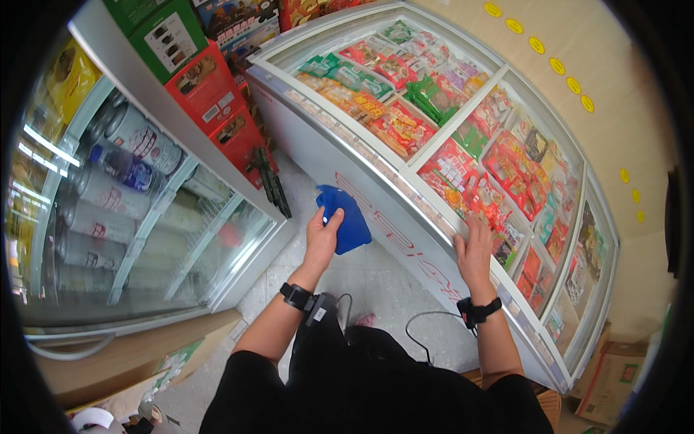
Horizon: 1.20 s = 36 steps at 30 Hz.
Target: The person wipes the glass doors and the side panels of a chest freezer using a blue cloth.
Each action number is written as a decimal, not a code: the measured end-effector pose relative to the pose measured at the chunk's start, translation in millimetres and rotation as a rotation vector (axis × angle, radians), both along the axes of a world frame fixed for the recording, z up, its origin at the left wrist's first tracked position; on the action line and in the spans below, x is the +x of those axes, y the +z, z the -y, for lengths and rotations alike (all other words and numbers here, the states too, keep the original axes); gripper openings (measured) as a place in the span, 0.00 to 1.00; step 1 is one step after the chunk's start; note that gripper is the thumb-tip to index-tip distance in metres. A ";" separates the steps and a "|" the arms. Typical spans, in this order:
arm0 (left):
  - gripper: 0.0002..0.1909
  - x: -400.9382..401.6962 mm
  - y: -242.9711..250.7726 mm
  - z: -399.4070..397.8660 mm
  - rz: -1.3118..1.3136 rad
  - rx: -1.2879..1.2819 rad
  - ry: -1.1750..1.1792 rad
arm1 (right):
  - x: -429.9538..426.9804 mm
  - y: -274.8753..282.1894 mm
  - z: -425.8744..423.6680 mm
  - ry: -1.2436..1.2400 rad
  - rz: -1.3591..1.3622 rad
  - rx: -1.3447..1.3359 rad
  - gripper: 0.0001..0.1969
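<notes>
My left hand (324, 232) grips a folded blue cloth (351, 223), held above the floor between two cold cabinets. A white spot shows by the thumb. My right hand (475, 254) rests on the front rim of a chest freezer (347, 146), its fingers reaching over the glass edge. Whether those fingers press on the glass or only on the rim, I cannot tell. Under the glass lids lie bagged frozen foods (444, 163) in red, green and orange packs, sorted into compartments. Black bands with cables circle both my wrists.
A glass-door drinks refrigerator (250, 266) holding bottles (135, 135) stands at my left. Stacked cartons (200, 89) and a dark green object (268, 179) fill the corner between cabinets. Cardboard (146, 352) lies lower left, and a cardboard box (612, 380) sits lower right. Grey tiled floor (347, 282) is below me.
</notes>
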State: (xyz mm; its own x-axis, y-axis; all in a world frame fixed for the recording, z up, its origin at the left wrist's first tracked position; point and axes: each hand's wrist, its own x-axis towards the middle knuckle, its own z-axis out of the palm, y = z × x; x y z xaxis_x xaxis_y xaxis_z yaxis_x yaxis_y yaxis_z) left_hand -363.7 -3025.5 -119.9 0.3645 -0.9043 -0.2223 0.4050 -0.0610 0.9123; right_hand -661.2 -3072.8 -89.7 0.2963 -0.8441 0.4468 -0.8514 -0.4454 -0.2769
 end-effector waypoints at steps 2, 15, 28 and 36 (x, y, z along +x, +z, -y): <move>0.11 -0.6 -17.4 20.7 0.054 -0.017 0.005 | -2.4 -22.8 -5.0 -0.063 -0.135 0.028 0.19; 0.22 3.7 -119.6 85.6 0.749 -0.499 -0.160 | 11.5 -21.9 -12.5 -0.235 -0.212 0.043 0.19; 0.20 -5.9 -226.4 153.8 0.744 -0.887 -0.092 | 18.7 -60.3 -19.5 -0.394 -0.376 -0.193 0.25; 0.33 14.4 -236.8 194.1 0.967 -1.043 0.042 | 8.3 -80.5 -16.8 -0.448 -0.292 -0.425 0.24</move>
